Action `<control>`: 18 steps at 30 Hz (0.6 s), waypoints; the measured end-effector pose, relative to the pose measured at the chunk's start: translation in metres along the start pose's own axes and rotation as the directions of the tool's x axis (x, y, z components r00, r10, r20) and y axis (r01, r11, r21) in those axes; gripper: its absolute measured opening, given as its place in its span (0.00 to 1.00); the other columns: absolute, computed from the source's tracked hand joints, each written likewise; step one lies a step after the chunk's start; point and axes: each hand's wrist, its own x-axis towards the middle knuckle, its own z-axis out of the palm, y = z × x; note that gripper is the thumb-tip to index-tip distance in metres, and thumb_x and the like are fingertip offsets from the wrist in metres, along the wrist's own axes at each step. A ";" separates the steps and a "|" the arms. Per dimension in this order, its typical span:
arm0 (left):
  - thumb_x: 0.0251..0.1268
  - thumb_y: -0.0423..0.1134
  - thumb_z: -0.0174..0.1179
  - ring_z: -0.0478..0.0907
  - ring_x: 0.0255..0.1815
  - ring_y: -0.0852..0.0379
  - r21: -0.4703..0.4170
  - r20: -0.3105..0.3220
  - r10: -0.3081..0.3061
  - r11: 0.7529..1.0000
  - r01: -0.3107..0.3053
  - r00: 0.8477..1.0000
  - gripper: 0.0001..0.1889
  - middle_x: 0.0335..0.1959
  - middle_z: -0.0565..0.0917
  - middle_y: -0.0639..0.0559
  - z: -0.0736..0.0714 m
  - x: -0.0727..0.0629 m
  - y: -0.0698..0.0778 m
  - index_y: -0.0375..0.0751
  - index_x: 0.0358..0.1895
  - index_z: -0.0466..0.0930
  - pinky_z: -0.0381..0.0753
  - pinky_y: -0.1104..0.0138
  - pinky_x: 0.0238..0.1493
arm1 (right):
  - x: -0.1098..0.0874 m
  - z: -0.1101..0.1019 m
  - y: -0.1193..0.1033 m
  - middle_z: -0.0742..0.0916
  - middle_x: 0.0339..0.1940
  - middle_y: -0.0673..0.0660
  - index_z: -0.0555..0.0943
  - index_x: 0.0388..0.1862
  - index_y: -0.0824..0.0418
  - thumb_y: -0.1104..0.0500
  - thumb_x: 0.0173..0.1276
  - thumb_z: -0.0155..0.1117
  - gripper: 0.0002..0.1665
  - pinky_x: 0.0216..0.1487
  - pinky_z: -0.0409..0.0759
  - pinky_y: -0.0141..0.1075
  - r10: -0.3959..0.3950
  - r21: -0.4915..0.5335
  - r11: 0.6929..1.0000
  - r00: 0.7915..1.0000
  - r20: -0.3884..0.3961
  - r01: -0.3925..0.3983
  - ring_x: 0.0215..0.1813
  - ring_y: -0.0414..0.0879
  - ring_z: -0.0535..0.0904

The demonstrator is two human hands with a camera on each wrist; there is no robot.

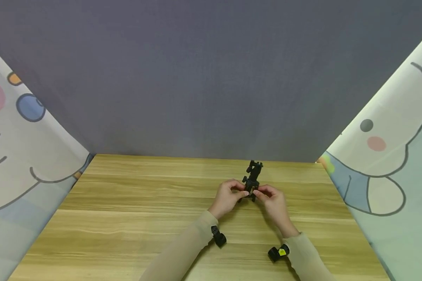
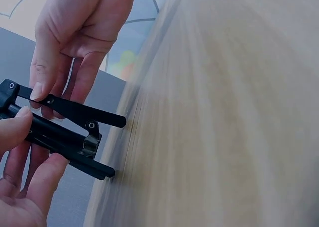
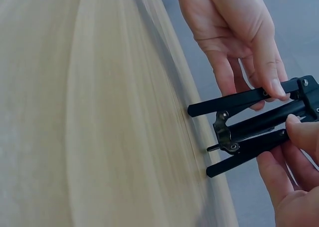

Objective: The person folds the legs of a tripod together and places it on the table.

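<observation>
Both hands hold a small black tripod [image 1: 254, 174] by its legs, near the far side of the table, with its head pointing up and away. My left hand [image 1: 227, 198] pinches one leg between thumb and fingers. On the other side, my right hand [image 1: 275, 205] pinches another leg the same way. The wrist views show the legs spread a little from the centre tube [image 3: 269, 121], joined to it by a small metal brace [image 2: 90, 145]. Leg tips point down toward the tabletop; whether they touch it I cannot tell.
A wood-grain table [image 1: 126, 218] lies under the hands. Behind it rises a grey panel [image 1: 211, 78], with cartoon-printed sheets [image 1: 379, 187] at the left and right sides. Black wrist cameras [image 1: 219, 236] sit on both sleeves.
</observation>
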 end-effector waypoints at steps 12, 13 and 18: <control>0.59 0.27 0.70 0.81 0.39 0.61 -0.038 0.029 -0.008 0.999 0.009 1.000 0.04 0.36 0.86 0.53 -0.010 0.003 0.002 0.36 0.37 0.89 0.83 0.69 0.40 | 0.000 -0.016 0.020 0.87 0.45 0.66 0.85 0.45 0.72 0.66 0.66 0.70 0.12 0.45 0.81 0.27 -0.090 0.059 0.995 0.992 0.083 0.085 0.46 0.39 0.83; 0.60 0.27 0.70 0.81 0.39 0.61 -0.045 0.036 -0.010 0.999 0.012 0.999 0.05 0.36 0.86 0.53 -0.011 0.004 0.001 0.36 0.38 0.89 0.83 0.70 0.39 | 0.000 -0.018 0.020 0.88 0.45 0.66 0.85 0.45 0.72 0.66 0.66 0.70 0.12 0.46 0.81 0.27 -0.106 0.059 0.993 0.991 0.084 0.102 0.46 0.39 0.83; 0.63 0.30 0.68 0.82 0.39 0.61 -0.033 0.104 0.007 0.999 -0.003 0.995 0.06 0.40 0.87 0.52 -0.019 0.010 -0.003 0.36 0.41 0.89 0.82 0.69 0.39 | 0.002 -0.026 0.019 0.87 0.46 0.68 0.85 0.46 0.72 0.65 0.69 0.68 0.12 0.47 0.82 0.28 -0.122 0.095 0.989 0.989 0.080 0.114 0.46 0.39 0.84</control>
